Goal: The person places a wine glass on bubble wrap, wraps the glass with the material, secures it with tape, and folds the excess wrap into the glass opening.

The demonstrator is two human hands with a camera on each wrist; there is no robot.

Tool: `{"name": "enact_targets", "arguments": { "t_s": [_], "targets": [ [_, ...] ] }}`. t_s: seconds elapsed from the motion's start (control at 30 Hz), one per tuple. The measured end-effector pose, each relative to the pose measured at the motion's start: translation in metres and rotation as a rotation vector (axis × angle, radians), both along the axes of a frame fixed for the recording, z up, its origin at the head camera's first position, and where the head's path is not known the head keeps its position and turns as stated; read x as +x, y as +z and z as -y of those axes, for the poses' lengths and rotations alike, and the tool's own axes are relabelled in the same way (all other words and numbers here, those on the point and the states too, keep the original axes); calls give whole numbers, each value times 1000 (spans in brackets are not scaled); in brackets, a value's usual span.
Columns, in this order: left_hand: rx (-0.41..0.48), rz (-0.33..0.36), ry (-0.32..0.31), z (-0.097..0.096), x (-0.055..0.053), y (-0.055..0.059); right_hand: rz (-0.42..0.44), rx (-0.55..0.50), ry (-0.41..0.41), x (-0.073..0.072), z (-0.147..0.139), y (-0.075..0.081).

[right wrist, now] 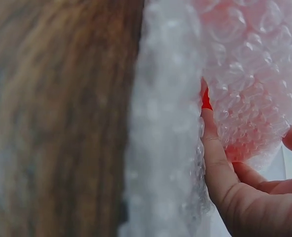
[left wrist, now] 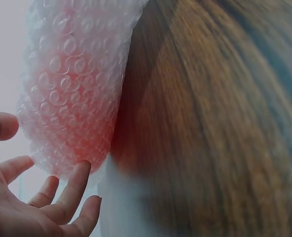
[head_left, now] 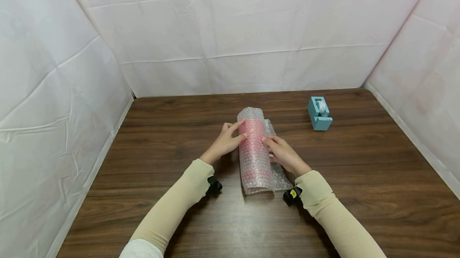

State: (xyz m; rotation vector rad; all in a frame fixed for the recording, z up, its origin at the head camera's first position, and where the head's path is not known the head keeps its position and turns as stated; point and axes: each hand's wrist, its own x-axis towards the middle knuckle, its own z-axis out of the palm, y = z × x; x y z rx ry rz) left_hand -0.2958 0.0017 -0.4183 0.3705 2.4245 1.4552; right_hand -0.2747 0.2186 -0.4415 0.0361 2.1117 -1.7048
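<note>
On the left, the left hand (head_left: 226, 138) rests its fingertips along the side of a roll of bubble wrap (head_left: 254, 162); its fingers are spread, and they steady the plastic without pinching it. The roll lies near the middle of the wooden table (head_left: 161, 162), its length running away from the person. Through the plastic shows something pink (head_left: 253, 130), fully circled on the side that faces up; what it is cannot be made out. So the rolling looks mostly done, judging by the snug tube.

On the roll's right side, the right hand (head_left: 285, 154) presses with thumb and fingers set apart. In the right wrist view, a fairly straight finger lies between the tube and a loose flap (head_left: 282, 178); whether it catches the plastic's edge is not clear.

That flap spreads out on the table to the right of the tube, so the last stretch is not yet wound on. No tape can be made out on the plastic, and the near end seems unfolded, so closing the seam and ends appears undone. Farthest right, toward the back, the blue tape dispenser (head_left: 320, 120) stands well apart from both hands, untouched.
</note>
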Motion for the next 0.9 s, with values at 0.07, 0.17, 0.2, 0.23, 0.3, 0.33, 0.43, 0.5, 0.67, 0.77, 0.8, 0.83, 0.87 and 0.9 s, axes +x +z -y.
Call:
{"name": "enact_targets", "arguments": {
  "t_s": [0.07, 0.17, 0.2, 0.23, 0.3, 0.33, 0.43, 0.5, 0.67, 0.77, 0.8, 0.83, 0.87, 0.9],
  "targets": [
    [4, 0, 0, -1, 0, 0, -2, 3, 3, 0, -1, 0],
    [9, -5, 3, -3, -1, -1, -10, 2, 10, 0, -3, -1],
    [9, -8, 4, -4, -1, -1, -14, 1, 12, 0, -3, -1],
    [8, -12, 6, -4, -1, -1, -16, -2, 12, 0, -4, -2],
    [3, -19, 7, -6, -1, -1, -23, -3, 14, 0, -5, -3],
    [0, -24, 8, -7, -2, -2, -28, 1, 14, 0, -6, -3],
    [-11, -37, 9, -9, -3, -3, -36, 11, 4, 0, -8, -4],
    [-14, -43, 9, -10, -3, -3, -42, 27, -5, 0, -8, -4],
    [-24, -49, 10, -12, -3, -2, -42, 45, -34, 1, -8, -3],
    [-29, -52, 8, -14, -3, -1, -41, 43, -35, 2, -8, -3],
    [-28, -54, 8, -14, -3, -1, -41, 43, -34, 2, -9, -3],
    [-28, -59, 9, -15, -2, 0, -39, 40, -30, 2, -9, -3],
    [-28, -63, 10, -15, -2, 0, -40, 40, -26, 2, -10, -3],
    [-29, -68, 11, -16, -2, 0, -40, 41, -22, 2, -10, -4]
  ]
}}
